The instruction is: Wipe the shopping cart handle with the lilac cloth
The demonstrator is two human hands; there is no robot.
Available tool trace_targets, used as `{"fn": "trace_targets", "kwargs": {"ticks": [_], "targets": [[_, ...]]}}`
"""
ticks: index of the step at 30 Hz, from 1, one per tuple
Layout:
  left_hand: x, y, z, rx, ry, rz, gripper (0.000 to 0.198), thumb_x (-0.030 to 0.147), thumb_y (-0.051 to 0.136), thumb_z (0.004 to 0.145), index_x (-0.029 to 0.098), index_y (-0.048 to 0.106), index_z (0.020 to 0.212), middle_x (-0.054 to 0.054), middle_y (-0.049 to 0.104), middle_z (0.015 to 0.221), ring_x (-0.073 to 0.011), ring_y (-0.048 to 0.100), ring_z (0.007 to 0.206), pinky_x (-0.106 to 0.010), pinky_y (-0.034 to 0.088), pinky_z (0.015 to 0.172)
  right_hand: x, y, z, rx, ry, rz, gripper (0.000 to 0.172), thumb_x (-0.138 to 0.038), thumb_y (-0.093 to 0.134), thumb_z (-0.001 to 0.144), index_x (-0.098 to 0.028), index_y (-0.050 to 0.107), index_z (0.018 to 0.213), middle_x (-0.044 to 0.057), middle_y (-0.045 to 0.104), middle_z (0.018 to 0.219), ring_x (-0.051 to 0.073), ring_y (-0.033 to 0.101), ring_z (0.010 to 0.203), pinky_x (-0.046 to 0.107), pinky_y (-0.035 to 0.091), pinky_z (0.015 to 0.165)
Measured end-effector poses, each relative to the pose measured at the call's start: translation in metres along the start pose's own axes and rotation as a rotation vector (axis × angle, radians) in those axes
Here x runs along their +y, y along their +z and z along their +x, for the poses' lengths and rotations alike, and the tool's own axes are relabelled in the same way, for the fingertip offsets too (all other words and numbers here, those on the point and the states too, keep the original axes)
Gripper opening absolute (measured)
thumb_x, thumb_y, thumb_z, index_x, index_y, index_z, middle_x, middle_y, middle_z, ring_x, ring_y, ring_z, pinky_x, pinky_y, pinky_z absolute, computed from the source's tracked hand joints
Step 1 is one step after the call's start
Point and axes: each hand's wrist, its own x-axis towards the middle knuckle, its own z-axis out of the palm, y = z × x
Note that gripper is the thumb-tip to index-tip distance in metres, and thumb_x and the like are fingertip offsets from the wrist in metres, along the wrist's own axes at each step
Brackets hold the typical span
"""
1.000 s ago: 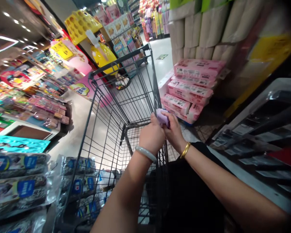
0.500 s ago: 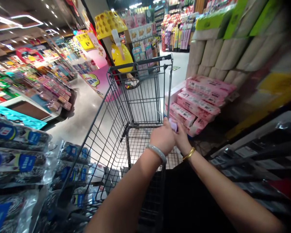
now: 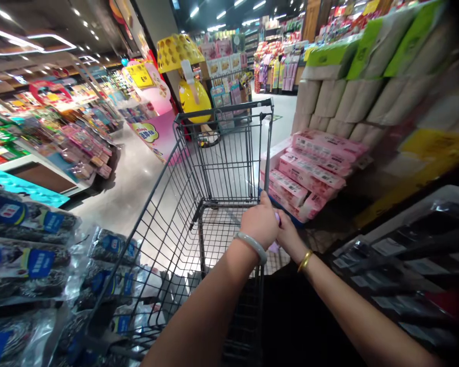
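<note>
My left hand [image 3: 258, 224], with a pale bangle at the wrist, is closed over the side rail [image 3: 268, 171] of a dark wire shopping cart [image 3: 222, 165]. Its thumb or forefinger points up along the rail; the other fingers are hidden. Pressed close beside it, my right hand [image 3: 289, 237], below a gold bracelet, is closed on a small lilac thing [image 3: 277, 219]. Only bits of this thing show, between the hands and just beneath them, so I cannot tell its kind. The wire basket's visible floor [image 3: 224, 232] is bare.
Pink packs [image 3: 309, 176] are stacked right of the cart, below tall wrapped rolls [image 3: 340, 99]. Silvery bags with blue labels [image 3: 26, 257] flank its left side. Ahead stand a pink display [image 3: 156, 135] and a yellow figure [image 3: 194, 99]. Dark packaged goods [image 3: 409, 250] lie at right.
Both hands sit slightly lower in the picture, and the whole scene has shifted down a little. Less of the lilac thing shows above my right hand; a bit now shows beneath.
</note>
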Motion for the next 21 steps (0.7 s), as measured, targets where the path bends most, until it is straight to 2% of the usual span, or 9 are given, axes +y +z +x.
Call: {"fn": "trace_targets", "kwargs": {"ticks": [3,5,8,10,13,15,17,19,21], "targets": [[-0.002,0.002,0.001,0.009,0.002,0.019,0.074,0.021,0.044,0.093,0.000,0.016,0.158,-0.023,0.074,0.106,-0.0301,0.074,0.097,-0.036,0.055,0.078,-0.005,-0.001,0.005,0.086,0.114,0.036,0.042,-0.025,0.056,0.082,-0.021,0.063,0.123,0.013,0.066,0.123,0.029,0.060,0.116,0.055,0.045,0.107],[-0.002,0.003,0.002,0.013,0.003,0.032,0.074,0.024,0.043,0.094,-0.001,0.016,0.157,-0.024,0.074,0.104,-0.0309,0.074,0.097,-0.036,0.055,0.078,-0.020,-0.003,0.019,0.178,0.088,0.052,0.047,-0.024,0.053,0.084,-0.021,0.059,0.131,0.012,0.063,0.129,0.027,0.057,0.121,0.052,0.043,0.111],[-0.002,0.003,0.003,0.024,0.009,0.060,0.069,0.026,0.039,0.096,-0.001,0.019,0.156,-0.024,0.074,0.103,-0.0313,0.075,0.096,-0.036,0.054,0.077,-0.032,0.002,0.034,0.223,0.014,0.037,0.046,-0.022,0.053,0.086,-0.024,0.058,0.131,0.011,0.061,0.129,0.026,0.056,0.122,0.049,0.044,0.112],[-0.002,0.002,0.004,0.024,0.007,0.074,0.067,0.027,0.036,0.097,0.000,0.020,0.156,-0.024,0.074,0.103,-0.0312,0.075,0.095,-0.036,0.053,0.076,-0.023,0.010,0.033,0.216,0.035,0.019,0.045,-0.019,0.055,0.082,-0.025,0.061,0.127,0.010,0.063,0.123,0.027,0.059,0.116,0.049,0.048,0.107],[-0.002,0.003,0.006,0.013,-0.008,0.093,0.071,0.026,0.039,0.095,0.000,0.017,0.157,-0.023,0.075,0.102,-0.0311,0.075,0.094,-0.036,0.053,0.076,0.001,0.021,0.022,0.179,0.175,0.019,0.044,-0.014,0.056,0.076,-0.023,0.065,0.118,0.010,0.066,0.108,0.027,0.063,0.102,0.049,0.054,0.096],[-0.003,0.004,0.008,0.008,-0.015,0.107,0.074,0.025,0.042,0.093,0.001,0.016,0.157,-0.022,0.075,0.101,-0.0306,0.075,0.094,-0.035,0.053,0.076,0.009,0.021,0.022,0.157,0.223,0.027,0.043,-0.012,0.054,0.076,-0.021,0.066,0.116,0.009,0.067,0.106,0.026,0.064,0.101,0.047,0.054,0.096],[-0.003,0.005,0.010,0.004,-0.017,0.119,0.075,0.024,0.043,0.092,0.001,0.015,0.157,-0.022,0.075,0.102,-0.0300,0.075,0.093,-0.035,0.053,0.076,0.003,0.016,0.032,0.170,0.186,0.044,0.045,-0.014,0.053,0.079,-0.020,0.064,0.122,0.010,0.066,0.116,0.025,0.062,0.109,0.045,0.051,0.102],[-0.003,0.006,0.011,0.005,-0.021,0.126,0.074,0.023,0.042,0.092,0.002,0.014,0.158,-0.021,0.075,0.102,-0.0296,0.074,0.092,-0.035,0.052,0.076,-0.012,0.009,0.051,0.206,0.087,0.060,0.048,-0.016,0.051,0.083,-0.021,0.059,0.131,0.011,0.063,0.128,0.024,0.058,0.120,0.043,0.046,0.110],[-0.003,0.006,0.012,0.010,-0.027,0.129,0.073,0.021,0.040,0.092,0.002,0.013,0.158,-0.021,0.075,0.102,-0.0294,0.074,0.092,-0.035,0.052,0.076,-0.025,0.005,0.067,0.234,-0.019,0.051,0.047,-0.017,0.051,0.085,-0.021,0.059,0.131,0.011,0.061,0.131,0.024,0.055,0.124,0.042,0.042,0.113]]}}
